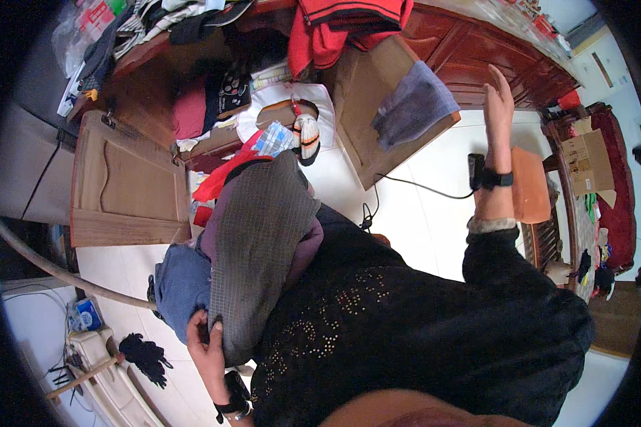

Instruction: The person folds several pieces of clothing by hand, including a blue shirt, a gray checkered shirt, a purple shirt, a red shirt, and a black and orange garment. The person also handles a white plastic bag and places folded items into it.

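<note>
A dark grey checked cloth garment (262,229) lies across my lap. My left hand (205,344) pinches its lower left edge between thumb and fingers. Purple fabric (311,243) shows from under it on both sides. Next to my left fingertips is a blue cloth item (184,285), and which layers the fingers take in is partly hidden. My right hand (498,109) is raised off to the right, fingers extended, holding nothing. Red cloth (213,179) and a blue-and-white packet (275,137) sit just beyond the grey garment.
An open wooden cabinet holds folded clothes (189,115). Its left door (133,181) and right door (355,128) swing outward, with a grey-blue towel (414,104) over the right one. A cable (427,187) runs to my right wrist. An orange stool (530,184) stands at right.
</note>
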A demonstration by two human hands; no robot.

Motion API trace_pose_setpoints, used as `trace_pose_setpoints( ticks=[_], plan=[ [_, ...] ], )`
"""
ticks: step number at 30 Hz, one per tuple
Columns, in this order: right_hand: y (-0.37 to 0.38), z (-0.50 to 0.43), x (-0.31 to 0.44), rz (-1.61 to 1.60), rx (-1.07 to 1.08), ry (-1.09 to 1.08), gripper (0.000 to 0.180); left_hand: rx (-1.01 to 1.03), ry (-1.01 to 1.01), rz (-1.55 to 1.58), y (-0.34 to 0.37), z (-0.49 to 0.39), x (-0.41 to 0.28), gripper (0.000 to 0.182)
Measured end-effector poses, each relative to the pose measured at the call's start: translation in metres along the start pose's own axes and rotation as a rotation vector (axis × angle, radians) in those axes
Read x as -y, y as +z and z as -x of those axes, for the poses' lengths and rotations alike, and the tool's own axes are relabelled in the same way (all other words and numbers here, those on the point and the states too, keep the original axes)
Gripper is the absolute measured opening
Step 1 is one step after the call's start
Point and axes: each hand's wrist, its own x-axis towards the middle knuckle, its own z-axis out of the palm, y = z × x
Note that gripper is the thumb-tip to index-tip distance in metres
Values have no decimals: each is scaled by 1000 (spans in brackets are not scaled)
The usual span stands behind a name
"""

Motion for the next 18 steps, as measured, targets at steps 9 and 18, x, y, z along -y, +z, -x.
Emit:
trace_pose_setpoints(
  ticks=[9, 18],
  plan=[
    [47, 136, 124, -382, 623, -658, 25, 0, 19, -102, -1, 12, 2, 34],
    [120, 251, 154, -539, 1320, -743, 34, -24, -184, -77, -12, 42, 25, 21]
  ],
)
